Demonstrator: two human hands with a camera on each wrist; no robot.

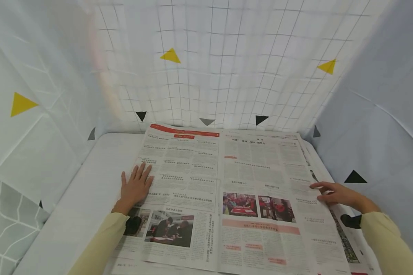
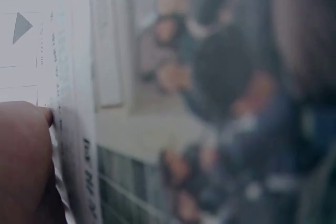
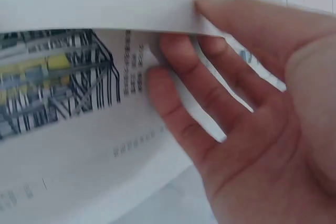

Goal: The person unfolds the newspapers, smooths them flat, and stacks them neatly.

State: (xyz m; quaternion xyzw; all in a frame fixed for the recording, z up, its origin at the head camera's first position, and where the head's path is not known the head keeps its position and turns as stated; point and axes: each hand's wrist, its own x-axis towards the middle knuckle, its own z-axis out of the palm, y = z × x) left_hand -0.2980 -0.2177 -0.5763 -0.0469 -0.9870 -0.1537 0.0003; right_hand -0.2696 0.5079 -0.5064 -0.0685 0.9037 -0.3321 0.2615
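An open newspaper (image 1: pixel 254 168) lies spread over the white table, a centre fold running between its two pages. My left hand (image 1: pixel 135 187) rests flat on its left page, fingers spread. At the right edge, my right hand (image 1: pixel 342 196) pinches the top sheet. In the right wrist view, the thumb is above this sheet (image 3: pixel 105 3) and the other fingers (image 3: pixel 178 98) are underneath, with the edge lifted off a printed page (image 3: pixel 68 140) below. A blurred photo (image 2: pixel 210 77) on the paper fills most of the left wrist view.
More newspaper sheets (image 1: pixel 345 236) stick out beneath on the right. Bare white tabletop (image 1: pixel 79 194) shows at the left. White and grey sheeting surrounds the table, the back wall (image 1: pixel 213 76) carrying a grid and yellow, grey and black triangles.
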